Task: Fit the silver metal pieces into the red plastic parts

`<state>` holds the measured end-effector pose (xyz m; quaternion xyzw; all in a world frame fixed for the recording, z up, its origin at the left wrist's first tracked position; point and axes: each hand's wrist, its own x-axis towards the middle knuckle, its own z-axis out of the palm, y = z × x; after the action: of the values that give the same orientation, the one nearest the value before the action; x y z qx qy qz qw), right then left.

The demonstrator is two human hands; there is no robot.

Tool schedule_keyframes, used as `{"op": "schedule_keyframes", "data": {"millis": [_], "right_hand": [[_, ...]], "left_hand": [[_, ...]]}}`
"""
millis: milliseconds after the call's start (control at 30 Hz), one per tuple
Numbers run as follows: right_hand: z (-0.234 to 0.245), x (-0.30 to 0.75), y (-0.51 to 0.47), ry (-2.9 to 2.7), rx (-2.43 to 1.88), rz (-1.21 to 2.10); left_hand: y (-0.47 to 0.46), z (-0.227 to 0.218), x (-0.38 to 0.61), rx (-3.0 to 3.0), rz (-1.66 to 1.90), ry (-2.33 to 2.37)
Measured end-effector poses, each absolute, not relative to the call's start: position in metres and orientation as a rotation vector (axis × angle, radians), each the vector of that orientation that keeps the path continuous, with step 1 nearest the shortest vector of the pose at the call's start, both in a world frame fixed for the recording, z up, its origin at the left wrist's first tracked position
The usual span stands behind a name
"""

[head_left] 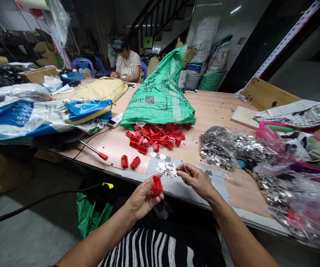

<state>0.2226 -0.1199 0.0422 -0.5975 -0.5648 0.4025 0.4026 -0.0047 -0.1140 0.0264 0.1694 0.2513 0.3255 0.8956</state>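
Near the table's front edge my left hand (144, 196) is closed around a red plastic housing (157, 185), its hollow side facing up. My right hand (196, 180) pinches a thin tool (184, 167) with a dark shaft and a yellowish part; its exact kind is hard to make out. Just left of those fingers, small shiny metal pieces (167, 169) lie in a pile on a grey sheet (165, 184). Two red housings (135, 162) rest apart on the table, and a heap of red housings (160, 135) spills from a green woven sack (160, 96).
Clear bags of metal pieces (218, 146) and a pink basket (263, 129) stand at the right. A red-handled rod (101, 155), a white device (115, 120) with a cable and a blue-white sack (37, 116) lie left. Another person (129, 63) sits across the table.
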Motion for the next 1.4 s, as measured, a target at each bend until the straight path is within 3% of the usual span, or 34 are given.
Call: {"op": "schedule_keyframes", "data": {"millis": [100,433,800,1100,1400], "right_hand": [[0.047,0.204,-0.129,-1.369,-1.366,1.14],[0.04,0.172,-0.144,-1.673,-1.367,0.685],[0.039,0.18,-0.147,-1.839,-1.275,0.566],[0.045,0.182,-0.15,-1.972,-1.322,0.656],[0.05,0.191,-0.152,-1.92,-1.348,0.984]], "left_hand": [[-0.115,0.023,-0.002,0.311,0.644,0.505],[-0.123,0.015,0.007,0.338,0.638,0.522],[-0.123,0.012,0.008,0.391,0.62,0.55],[-0.124,0.01,0.009,0.455,0.568,0.542],[-0.127,0.011,0.006,0.303,0.56,0.614]]}}
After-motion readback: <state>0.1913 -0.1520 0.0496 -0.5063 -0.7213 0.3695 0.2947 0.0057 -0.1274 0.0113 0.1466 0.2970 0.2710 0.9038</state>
